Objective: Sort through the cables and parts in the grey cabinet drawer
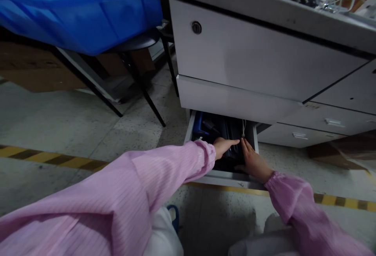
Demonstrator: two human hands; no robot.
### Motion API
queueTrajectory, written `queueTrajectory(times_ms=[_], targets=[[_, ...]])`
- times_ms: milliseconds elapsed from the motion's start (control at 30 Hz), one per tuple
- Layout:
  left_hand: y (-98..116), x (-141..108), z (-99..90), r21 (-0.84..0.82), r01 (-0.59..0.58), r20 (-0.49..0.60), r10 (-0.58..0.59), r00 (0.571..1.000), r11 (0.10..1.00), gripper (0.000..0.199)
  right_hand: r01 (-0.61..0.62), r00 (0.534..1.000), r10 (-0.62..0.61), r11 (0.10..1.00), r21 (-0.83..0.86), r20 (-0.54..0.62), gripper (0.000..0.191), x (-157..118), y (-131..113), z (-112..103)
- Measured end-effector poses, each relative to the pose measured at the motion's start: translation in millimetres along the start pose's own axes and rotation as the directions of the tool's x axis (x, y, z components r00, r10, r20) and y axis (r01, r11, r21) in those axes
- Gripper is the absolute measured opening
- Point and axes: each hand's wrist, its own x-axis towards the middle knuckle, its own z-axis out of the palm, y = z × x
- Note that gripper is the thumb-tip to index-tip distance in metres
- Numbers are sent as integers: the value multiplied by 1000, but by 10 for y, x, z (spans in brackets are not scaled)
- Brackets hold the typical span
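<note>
Both hands reach into a pulled-out lower drawer [232,177] of a grey cabinet. Dark items [230,128] lie inside, with a blue container [198,124] at the drawer's left and a thin pale cord [243,127] at the back right. My left hand [225,146] is over the dark items, its thumb or finger pointing right; the rest of its fingers are hidden. My right hand [253,160] is at the drawer's right side, fingers spread against the dark items, holding nothing visible.
A blue bin [117,17] with white packets rests on a dark stool [138,42] at upper left. The cabinet's upper drawer front [249,52] and worktop edge [264,5] overhang the open drawer. Cardboard boxes [32,66] stand at far left.
</note>
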Motion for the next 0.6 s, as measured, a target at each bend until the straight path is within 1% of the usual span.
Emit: queueTrajectory(times_ms=[33,100,200,267,333,433,500,567,600], targets=[[15,18,5,30,4,-25,-3,1000,1000,49,-5,1000,6,999,-35,23,114,-5,44,8],[59,48,13,66,3,-51,0,999,998,47,16,1000,-13,996,-85,26,113,-4,92,-2],[164,48,20,64,-16,-17,18,1000,998,41,44,998,-48,993,-114,-39,107,4,79,-72],[247,13,24,44,-37,37,36,999,998,38,18,995,-29,993,-114,-94,97,2,46,-128],[328,-37,29,28,-63,101,60,993,998,37,-35,991,21,994,-107,-133,85,-7,20,-167],[435,-94,4,51,-108,199,96,975,993,38,-97,983,83,992,-79,-166,77,-21,6,-178],[503,-84,-72,103,-133,274,100,956,986,44,-108,977,95,992,-58,-191,75,-30,9,-167],[576,-22,-217,198,-157,338,83,937,968,58,-109,972,96,993,-50,-215,73,-38,12,-152],[615,27,-313,264,-179,353,77,933,948,66,-117,969,102,992,-53,-225,73,-42,11,-146]])
